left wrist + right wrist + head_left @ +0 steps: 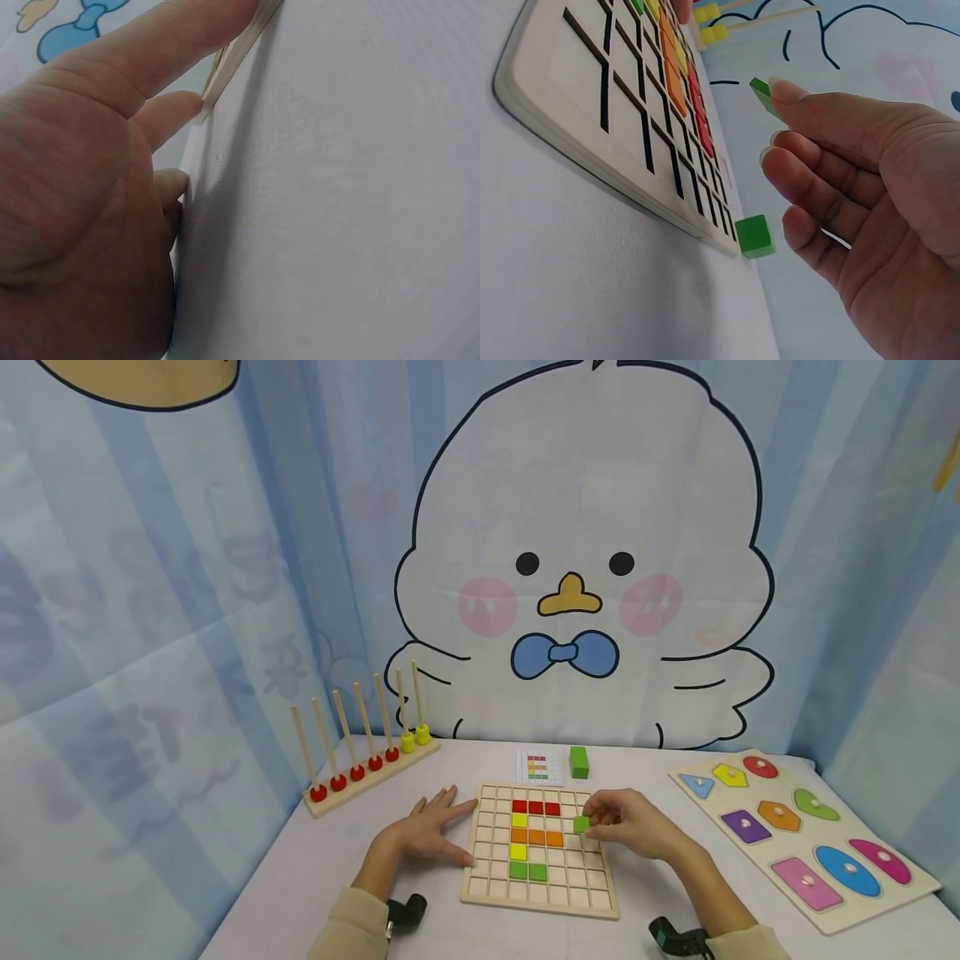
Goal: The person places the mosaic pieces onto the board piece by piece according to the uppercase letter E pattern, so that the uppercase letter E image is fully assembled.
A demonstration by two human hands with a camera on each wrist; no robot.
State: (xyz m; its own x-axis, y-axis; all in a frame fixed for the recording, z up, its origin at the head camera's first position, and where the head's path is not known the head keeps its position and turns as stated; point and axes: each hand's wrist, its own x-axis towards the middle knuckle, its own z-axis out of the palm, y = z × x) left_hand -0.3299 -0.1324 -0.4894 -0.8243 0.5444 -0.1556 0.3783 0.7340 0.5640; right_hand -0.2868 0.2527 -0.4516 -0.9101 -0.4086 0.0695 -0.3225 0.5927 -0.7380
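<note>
A wooden grid board (495, 888) lies on the table with red, yellow, orange and green square tiles in some cells. Between thumb and fingers my right hand (628, 823) pinches a green tile (582, 824) over the board's right side; the right wrist view shows that tile (767, 98) raised above the grid. My left hand (429, 833) has its fingers spread, and thumb and index finger touch the board's left edge. In the left wrist view the left hand's fingertips meet the board's side (238, 52). Two green tiles (528, 871) sit side by side in a lower row.
Behind the board are a printed pattern card (538, 767) and a green block (579, 762). A peg stand with red and yellow beads (371, 777) stands at the left. On the right lies a knobbed shape puzzle (810, 835). Curtains (862, 610) surround the table.
</note>
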